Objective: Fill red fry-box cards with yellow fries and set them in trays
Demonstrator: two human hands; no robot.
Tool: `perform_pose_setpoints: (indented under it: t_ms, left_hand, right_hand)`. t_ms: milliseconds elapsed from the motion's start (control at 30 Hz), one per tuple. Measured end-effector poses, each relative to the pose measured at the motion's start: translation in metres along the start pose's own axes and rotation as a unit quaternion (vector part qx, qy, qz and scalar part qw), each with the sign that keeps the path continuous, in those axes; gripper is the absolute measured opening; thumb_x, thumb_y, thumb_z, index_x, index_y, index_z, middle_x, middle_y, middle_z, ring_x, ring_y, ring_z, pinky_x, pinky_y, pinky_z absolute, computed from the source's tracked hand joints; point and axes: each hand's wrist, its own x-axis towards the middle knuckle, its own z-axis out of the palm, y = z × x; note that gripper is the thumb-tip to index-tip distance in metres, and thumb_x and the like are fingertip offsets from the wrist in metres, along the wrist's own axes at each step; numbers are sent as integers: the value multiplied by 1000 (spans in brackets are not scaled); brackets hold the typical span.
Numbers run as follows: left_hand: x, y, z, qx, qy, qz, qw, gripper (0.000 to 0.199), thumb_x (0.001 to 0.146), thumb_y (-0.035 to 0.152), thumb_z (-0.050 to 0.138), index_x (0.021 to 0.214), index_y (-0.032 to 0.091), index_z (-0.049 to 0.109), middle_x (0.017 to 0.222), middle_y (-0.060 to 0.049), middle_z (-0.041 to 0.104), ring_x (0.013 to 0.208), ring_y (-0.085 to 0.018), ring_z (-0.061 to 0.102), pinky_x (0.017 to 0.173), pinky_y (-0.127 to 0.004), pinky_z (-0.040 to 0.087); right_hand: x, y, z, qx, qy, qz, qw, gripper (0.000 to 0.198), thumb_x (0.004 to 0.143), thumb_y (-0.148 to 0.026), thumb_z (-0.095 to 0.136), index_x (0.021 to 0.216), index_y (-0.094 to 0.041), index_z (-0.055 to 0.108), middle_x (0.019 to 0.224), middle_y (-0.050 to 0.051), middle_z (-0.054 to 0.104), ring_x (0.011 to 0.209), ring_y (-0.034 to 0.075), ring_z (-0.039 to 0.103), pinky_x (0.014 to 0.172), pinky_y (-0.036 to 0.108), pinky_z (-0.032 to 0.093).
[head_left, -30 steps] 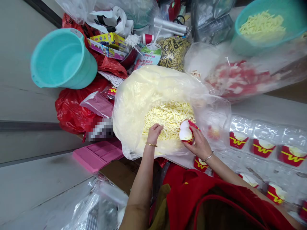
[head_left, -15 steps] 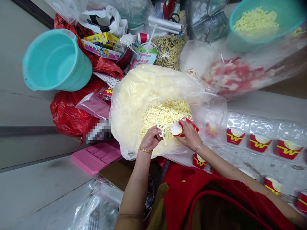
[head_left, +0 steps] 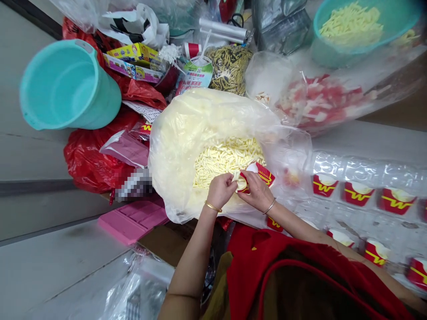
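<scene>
My right hand [head_left: 257,191] is closed around a small red carton [head_left: 265,174] with a white inside and yellow markings, tilted so that its mouth faces left. At that mouth, my left hand [head_left: 220,190] pinches a few pale yellow fry-shaped sticks [head_left: 236,176]. Its fingertips are touching or very close to the carton's rim; which of the two is hard to tell. Below both hands, a large translucent plastic bag [head_left: 176,129] lies open, with a heap of the same pale sticks [head_left: 223,156] inside.
At right, clear plastic trays [head_left: 358,162] hold several red cartons [head_left: 358,194]. A teal bucket [head_left: 108,95] tilts at upper left, and a teal basin [head_left: 316,49] with pale sticks stands upper right. Beside it lies a bag of red and white pieces [head_left: 328,100]. A pink panel [head_left: 133,220] is lower left.
My left hand has moved right with the sticks, from just left of the carton up to its mouth. The carton stays in my right hand. The whole view has shifted slightly.
</scene>
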Motion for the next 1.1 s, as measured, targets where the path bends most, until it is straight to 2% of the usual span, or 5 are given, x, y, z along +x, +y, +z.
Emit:
perform_pose_setpoints:
  t_ms: [167, 367, 500, 800, 1100]
  left_hand:
    - [1, 11, 1, 44, -74, 27, 996, 17, 79, 28, 52, 64, 18, 51, 58, 3, 49, 55, -11, 42, 56, -23, 29]
    - [-2, 23, 35, 127, 20, 73, 989, 17, 77, 19, 54, 61, 17, 58, 68, -5, 58, 72, -19, 51, 72, -31, 32]
    - [11, 14, 36, -8, -43, 87, 995, 17, 80, 20, 52, 65, 19, 60, 64, -3, 57, 66, -17, 50, 66, -28, 34]
    - [77, -40, 27, 87, 145, 35, 985, 10, 78, 11, 52, 83, 18, 57, 87, -6, 53, 78, -17, 50, 70, -27, 37]
    - [-1, 2, 19, -80, 147, 41, 985, 16, 82, 30, 58, 95, 20, 60, 91, -6, 60, 87, -19, 54, 81, -31, 38]
  right_hand:
    - [-8, 8, -1, -20, 5, 4, 1000, 67, 78, -30, 62, 135, -16, 31, 122, 16, 52, 113, 30, 49, 94, 49, 45]
    - [-20, 23, -3, -13, 6, -19, 1000, 62, 82, -26, 55, 138, -20, 29, 122, 14, 52, 114, 29, 50, 94, 51, 44]
    - [-29, 35, -6, -16, 19, 9, 1000, 66, 82, -32, 57, 139, -20, 27, 127, 16, 49, 117, 30, 48, 95, 52, 43]
    - [-33, 42, -21, -13, 54, 67, 996, 71, 79, -36, 63, 139, -18, 28, 128, 17, 49, 117, 29, 47, 97, 49, 43]
    - [-22, 30, -14, -5, 48, 65, 997, 71, 79, -35, 62, 138, -18, 28, 129, 17, 48, 120, 30, 47, 97, 51, 43]
